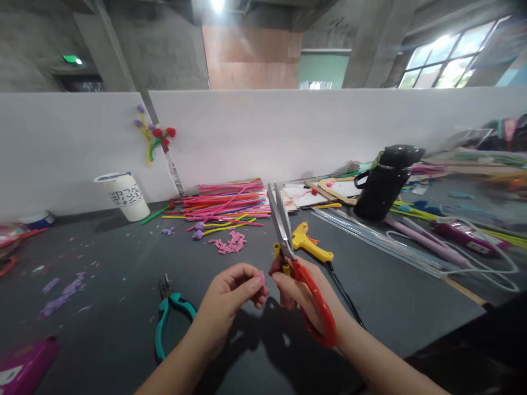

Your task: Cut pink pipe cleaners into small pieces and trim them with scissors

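My left hand (236,291) is closed, pinching a small pink piece (262,278) between thumb and fingertips. In my right hand (302,285) are scissors (283,227) with red handles, their blades pointing up and away. Small yellow bits (286,269) show by the right fingers; I cannot tell whether they are held. The two hands are close together but apart. Beyond them lies a little heap of cut pink pieces (230,242). Pliers with teal handles (164,307) rest left of my left hand. A yellow glue gun (310,246) lies just behind my right hand.
Several pink and coloured pipe cleaners (230,203) lie along the white partition (263,131). A white cup (125,197) stands at left, near purple scraps (66,293). At right are a black jug (385,184), clear sticks (379,238) and a purple device (469,236) with a white cable.
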Demonstrator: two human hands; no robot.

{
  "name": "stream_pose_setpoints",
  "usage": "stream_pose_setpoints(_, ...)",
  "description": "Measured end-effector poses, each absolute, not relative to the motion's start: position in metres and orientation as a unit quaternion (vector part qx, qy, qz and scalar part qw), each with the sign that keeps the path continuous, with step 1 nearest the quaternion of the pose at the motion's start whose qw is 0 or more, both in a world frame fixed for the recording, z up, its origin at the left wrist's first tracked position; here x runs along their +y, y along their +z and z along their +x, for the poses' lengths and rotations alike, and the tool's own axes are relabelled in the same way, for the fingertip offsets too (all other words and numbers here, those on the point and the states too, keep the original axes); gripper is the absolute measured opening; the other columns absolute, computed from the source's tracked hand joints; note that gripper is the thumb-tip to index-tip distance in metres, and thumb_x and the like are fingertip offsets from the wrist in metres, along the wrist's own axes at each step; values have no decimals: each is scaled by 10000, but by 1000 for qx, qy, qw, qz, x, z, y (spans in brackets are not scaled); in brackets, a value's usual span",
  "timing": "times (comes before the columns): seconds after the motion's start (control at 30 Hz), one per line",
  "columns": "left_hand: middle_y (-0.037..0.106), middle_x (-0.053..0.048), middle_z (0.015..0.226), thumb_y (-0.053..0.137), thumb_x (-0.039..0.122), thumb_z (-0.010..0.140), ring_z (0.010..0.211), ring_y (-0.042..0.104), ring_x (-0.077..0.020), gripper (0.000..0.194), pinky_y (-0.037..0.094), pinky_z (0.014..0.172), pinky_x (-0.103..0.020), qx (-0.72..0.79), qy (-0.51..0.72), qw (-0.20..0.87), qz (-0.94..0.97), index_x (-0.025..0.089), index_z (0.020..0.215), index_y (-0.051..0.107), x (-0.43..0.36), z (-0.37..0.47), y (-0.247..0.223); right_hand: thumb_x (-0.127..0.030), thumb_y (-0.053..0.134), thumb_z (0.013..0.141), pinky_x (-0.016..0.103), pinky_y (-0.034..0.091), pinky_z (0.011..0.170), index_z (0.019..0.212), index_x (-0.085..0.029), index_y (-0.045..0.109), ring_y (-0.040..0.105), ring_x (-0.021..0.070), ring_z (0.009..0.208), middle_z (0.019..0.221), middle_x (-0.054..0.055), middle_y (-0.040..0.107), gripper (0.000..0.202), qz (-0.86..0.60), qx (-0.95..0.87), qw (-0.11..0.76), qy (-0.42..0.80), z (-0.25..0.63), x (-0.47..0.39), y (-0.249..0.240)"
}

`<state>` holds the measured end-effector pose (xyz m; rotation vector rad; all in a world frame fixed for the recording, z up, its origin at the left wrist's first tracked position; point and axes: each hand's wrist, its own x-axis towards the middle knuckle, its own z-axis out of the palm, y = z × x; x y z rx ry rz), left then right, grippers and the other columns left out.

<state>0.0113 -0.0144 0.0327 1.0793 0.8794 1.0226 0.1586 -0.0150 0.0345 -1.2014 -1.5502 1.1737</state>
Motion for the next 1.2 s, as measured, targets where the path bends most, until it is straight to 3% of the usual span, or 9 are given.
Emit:
stream_pose_setpoints(0.1, 558, 3, 591, 577, 221, 696, 537, 482, -95, 90, 392, 553, -214, 395, 471, 616, 492, 141, 655, 566, -14, 11, 32, -380, 454, 741, 193, 338, 423, 691, -190, 433, 393, 82, 427, 508, -63, 400, 198, -473, -662, 400, 422, 162, -15, 35)
stream_pose_setpoints(0.27, 584, -20, 700, 553, 204, 719, 662, 521, -130, 65, 404, 677, -257, 391, 556, 545, 490, 148, 733, 583, -13, 4, 34, -508, 540, 662, 204, 269, 455, 752, -194, 454, 423, 110, 491, 551, -44, 474, 338, -535, -765, 291, 211, 165, -18, 30)
stream_pose_setpoints(0.47, 587, -11, 696, 587, 185, 694, 662, 517, -119, 83, 404, 660, -239, 358, 609, 560, 433, 163, 767, 621, -13, 3, 35, -613, 492, 639, 234, 299, 508, 796, -188, 486, 523, 168, 597, 678, 21, 568, 453, -550, -795, 242, 84, 167, -21, 23)
stream_pose_setpoints(1.2, 539, 6, 642, 570, 184, 704, 613, 464, -104, 46, 366, 628, -231, 355, 605, 540, 465, 163, 703, 611, -12, 1, 38, -527, 468, 700, 231, 261, 473, 750, -199, 457, 538, 168, 538, 617, 9, 579, 332, -557, -803, 202, 67, 168, -24, 21)
